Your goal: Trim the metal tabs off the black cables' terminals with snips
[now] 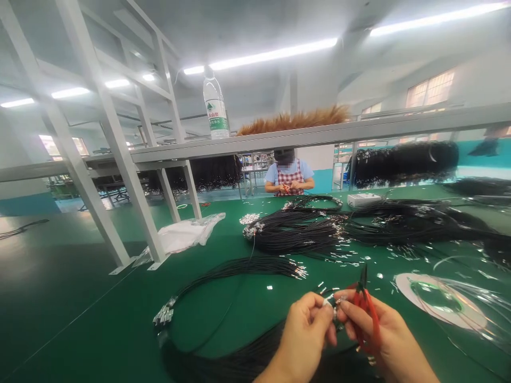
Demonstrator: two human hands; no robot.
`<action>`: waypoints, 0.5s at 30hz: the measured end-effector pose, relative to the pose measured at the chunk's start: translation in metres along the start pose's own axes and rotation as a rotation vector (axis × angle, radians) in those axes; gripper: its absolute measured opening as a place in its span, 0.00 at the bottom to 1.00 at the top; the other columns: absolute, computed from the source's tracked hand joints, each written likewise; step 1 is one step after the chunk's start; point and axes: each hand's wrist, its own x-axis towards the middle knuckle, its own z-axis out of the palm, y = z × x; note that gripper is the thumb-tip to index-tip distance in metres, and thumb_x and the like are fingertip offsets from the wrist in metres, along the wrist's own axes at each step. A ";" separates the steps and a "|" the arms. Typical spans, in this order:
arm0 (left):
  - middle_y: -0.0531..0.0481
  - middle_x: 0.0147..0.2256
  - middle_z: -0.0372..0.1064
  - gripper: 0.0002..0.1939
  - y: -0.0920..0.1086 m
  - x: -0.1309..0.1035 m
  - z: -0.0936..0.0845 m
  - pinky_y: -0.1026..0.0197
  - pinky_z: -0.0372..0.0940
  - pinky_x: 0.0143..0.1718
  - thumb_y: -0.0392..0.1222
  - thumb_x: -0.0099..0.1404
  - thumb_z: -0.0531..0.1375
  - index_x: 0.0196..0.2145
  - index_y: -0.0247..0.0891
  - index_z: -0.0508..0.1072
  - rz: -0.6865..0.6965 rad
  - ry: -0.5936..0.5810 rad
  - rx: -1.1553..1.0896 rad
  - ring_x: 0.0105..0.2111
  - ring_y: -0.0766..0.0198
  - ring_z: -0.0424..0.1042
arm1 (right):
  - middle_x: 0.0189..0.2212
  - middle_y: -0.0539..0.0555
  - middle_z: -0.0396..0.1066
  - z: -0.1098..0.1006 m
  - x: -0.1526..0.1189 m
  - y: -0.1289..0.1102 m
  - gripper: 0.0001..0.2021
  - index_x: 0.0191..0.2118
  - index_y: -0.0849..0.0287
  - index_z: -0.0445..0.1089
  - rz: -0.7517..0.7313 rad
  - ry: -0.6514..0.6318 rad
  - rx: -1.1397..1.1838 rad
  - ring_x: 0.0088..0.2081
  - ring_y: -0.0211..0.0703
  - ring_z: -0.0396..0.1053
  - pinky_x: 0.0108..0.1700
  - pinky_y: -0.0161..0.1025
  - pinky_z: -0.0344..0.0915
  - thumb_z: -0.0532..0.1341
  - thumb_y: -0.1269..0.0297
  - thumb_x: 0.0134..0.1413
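Near the bottom centre, my left hand [305,332] pinches the end of a black cable, its thumb and forefinger pressed together. Fingertips almost touching it, my right hand [375,324] holds red-handled scissors [369,314] against the palm, blades pointing up and away, while its thumb and finger grip small shiny parts at the same cable end. What exactly sits between the fingertips is too small to tell. Below and left of the hands lies a bundle of black cables [223,361]. A curved thinner bundle [235,266] with metal ends rests beyond it.
On the green table [99,298] are more black cable bundles [295,234], a plastic bag [186,234], a white disc [439,300] with clear strands and a white box [363,199]. A metal shelf frame [115,143] rises at left, bearing a bottle [215,106]. A person [289,175] sits opposite.
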 end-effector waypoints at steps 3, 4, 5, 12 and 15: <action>0.57 0.16 0.59 0.19 0.000 0.001 -0.002 0.67 0.45 0.21 0.57 0.59 0.57 0.28 0.37 0.62 -0.007 0.040 -0.012 0.16 0.74 0.48 | 0.18 0.49 0.69 -0.001 0.003 0.005 0.18 0.29 0.60 0.73 -0.012 0.016 -0.009 0.16 0.32 0.59 0.17 0.29 0.48 0.70 0.51 0.36; 0.58 0.15 0.59 0.19 0.001 0.001 -0.002 0.67 0.45 0.21 0.57 0.59 0.57 0.28 0.37 0.62 -0.006 0.058 -0.008 0.15 0.74 0.48 | 0.18 0.49 0.69 -0.001 0.003 0.006 0.18 0.30 0.60 0.74 -0.016 0.029 -0.022 0.16 0.32 0.60 0.17 0.29 0.49 0.69 0.50 0.37; 0.58 0.15 0.59 0.19 0.002 0.002 -0.004 0.67 0.45 0.20 0.57 0.59 0.57 0.28 0.37 0.61 -0.005 0.073 -0.004 0.15 0.74 0.48 | 0.18 0.49 0.70 -0.001 0.003 0.006 0.18 0.30 0.60 0.74 -0.020 0.042 -0.038 0.17 0.33 0.60 0.17 0.30 0.50 0.69 0.50 0.37; 0.59 0.15 0.59 0.16 0.004 0.000 -0.005 0.67 0.45 0.19 0.53 0.60 0.57 0.33 0.36 0.64 0.014 0.019 0.046 0.15 0.74 0.49 | 0.18 0.48 0.68 0.000 0.003 0.007 0.19 0.30 0.60 0.71 -0.013 0.002 -0.050 0.16 0.32 0.59 0.16 0.29 0.48 0.68 0.48 0.39; 0.58 0.16 0.59 0.15 0.001 0.000 -0.004 0.67 0.46 0.20 0.52 0.61 0.57 0.33 0.35 0.64 0.045 0.007 0.071 0.15 0.74 0.50 | 0.17 0.47 0.67 -0.002 0.004 0.009 0.17 0.27 0.60 0.70 -0.007 -0.038 -0.044 0.15 0.30 0.59 0.16 0.28 0.48 0.69 0.50 0.39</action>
